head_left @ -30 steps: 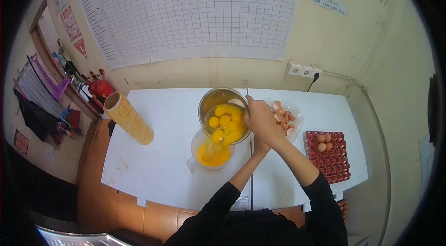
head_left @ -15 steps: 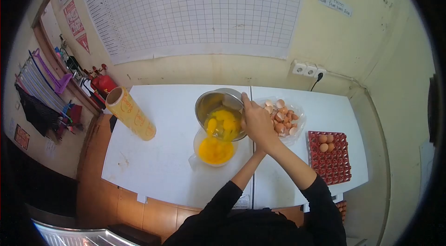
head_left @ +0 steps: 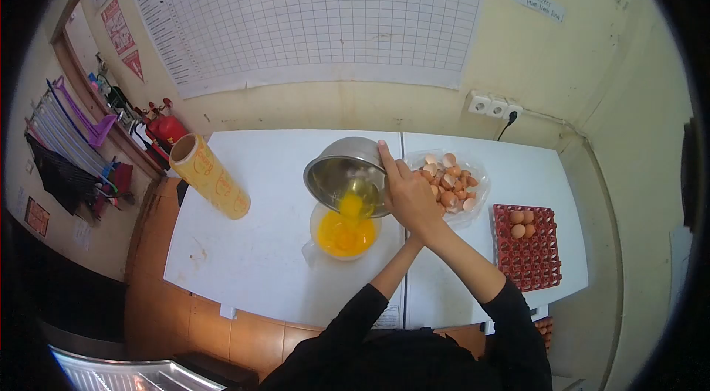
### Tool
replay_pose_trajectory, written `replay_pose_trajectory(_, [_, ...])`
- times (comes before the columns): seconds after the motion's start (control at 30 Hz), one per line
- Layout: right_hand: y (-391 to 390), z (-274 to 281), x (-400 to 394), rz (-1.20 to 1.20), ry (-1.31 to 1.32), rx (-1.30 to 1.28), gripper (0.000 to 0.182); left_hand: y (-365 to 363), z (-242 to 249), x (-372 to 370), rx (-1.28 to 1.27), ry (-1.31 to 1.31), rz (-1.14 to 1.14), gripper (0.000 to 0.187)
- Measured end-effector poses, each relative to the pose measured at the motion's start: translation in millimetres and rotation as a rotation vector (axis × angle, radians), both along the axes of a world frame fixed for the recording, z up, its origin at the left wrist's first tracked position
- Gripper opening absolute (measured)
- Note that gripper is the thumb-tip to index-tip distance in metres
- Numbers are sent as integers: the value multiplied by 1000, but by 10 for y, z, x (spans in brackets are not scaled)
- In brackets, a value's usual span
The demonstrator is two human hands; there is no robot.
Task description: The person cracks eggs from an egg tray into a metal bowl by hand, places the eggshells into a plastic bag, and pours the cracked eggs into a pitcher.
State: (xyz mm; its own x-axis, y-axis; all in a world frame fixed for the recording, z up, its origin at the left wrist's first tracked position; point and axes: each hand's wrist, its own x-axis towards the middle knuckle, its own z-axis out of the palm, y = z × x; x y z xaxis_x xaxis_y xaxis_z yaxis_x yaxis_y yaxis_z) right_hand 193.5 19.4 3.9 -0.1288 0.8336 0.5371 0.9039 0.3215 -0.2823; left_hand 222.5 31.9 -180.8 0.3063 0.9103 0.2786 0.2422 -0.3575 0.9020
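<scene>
Tipping steeply toward the person, the steel bowl (head_left: 346,173) hangs over a clear plastic jug (head_left: 342,234) on the white counter (head_left: 259,243), and a stream of yellow egg runs from its lower lip into the jug, which already holds a deep pool of yolk and white. The right hand (head_left: 410,195) grips the bowl's right rim, its fingers (head_left: 386,157) curled over the edge and holding the metal. The left hand is mostly hidden beneath the right forearm; only the left sleeve and wrist show reaching up under it, so I cannot tell whether its fingers are closed on the bowl or merely near it.

Just right of the bowl sits a clear tray of broken eggshells (head_left: 450,177), and beyond that a red egg carton (head_left: 534,247) with a few whole eggs in its far corner. A roll of yellow printed wrap (head_left: 209,177) lies on the counter's left side, well apart from the pouring.

The step in hand looks like emptying the cracked eggs from bowl to jug, and it seems nearly finished, since little remains visible in the bowl. What comes next likely calls for keeping the lip centred above the jug's mouth while the last of the egg drains, then righting the bowl without dripping on the counter.
</scene>
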Motion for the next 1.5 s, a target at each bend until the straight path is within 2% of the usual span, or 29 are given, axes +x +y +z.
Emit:
replay_pose_trajectory(0.13, [-60, 107, 7, 23, -24, 81, 84, -13, -16, 25, 10, 5, 10, 54])
replay_pose_trajectory(0.33, [67, 174, 75, 10, 206, -7, 63, -17, 9, 40, 24, 9, 23, 52])
replay_pose_trajectory(0.4, [79, 294, 111, -58, 260, -212, 52, -17, 7, 52, 27, 9, 31, 52])
replay_pose_trajectory(0.43, [75, 265, 115, -54, 263, -214, 52, -16, -7, 49, 30, 16, 37, 52])
replay_pose_trajectory(0.5, [63, 231, 118, 27, 243, 82, 58, -3, -21, 72, 37, 19, 46, 51])
replay_pose_trajectory(0.63, [-93, 293, 61, 50, 148, 187, 65, 17, -35, 119, 46, 23, 72, 51])
replay_pose_trajectory(0.7, [-140, 294, 47, 69, -32, 338, 73, 39, -40, 129, 53, 25, 85, 50])
replay_pose_trajectory(0.77, [-161, 248, 16, 59, -67, 413, 72, 55, -46, 127, 58, 31, 100, 50])
replay_pose_trajectory(0.87, [-243, 155, -10, 5, -317, 557, 58, 93, -58, 93, 69, 51, 132, 49])
replay_pose_trajectory(0.97, [-246, 71, 14, 25, -386, 682, 56, 93, -82, 89, 76, 71, 168, 49])
replay_pose_trajectory(1.03, [-223, -27, -2, 11, -334, 679, 57, 44, -122, 111, 69, 82, 180, 49])
replay_pose_trajectory(1.13, [-211, -58, 13, -28, -430, 643, 58, -4, -76, 111, 40, 98, 178, 52])
replay_pose_trajectory(1.23, [-278, -81, -13, -50, -311, 612, 63, -32, -124, 104, 9, 113, 175, 54])
replay_pose_trajectory(1.3, [-291, -39, -23, -76, -258, 455, 65, 32, -187, 114, 86, 404, 242, 63])
replay_pose_trajectory(1.33, [-251, -65, -12, -89, -257, 458, 65, -15, 17, 74, 94, 407, 230, 63])
replay_pose_trajectory(1.4, [-146, -225, 55, -59, 266, 306, 65, -232, 598, -76, 160, 602, 223, 56])
replay_pose_trajectory(1.43, [-116, -266, 124, -69, 265, 307, 65, -225, 575, -76, 162, 602, 213, 56])
replay_pose_trajectory(1.5, [-78, -305, 312, -167, 536, 57, 63, -119, 377, -44, 86, 453, 107, 54])
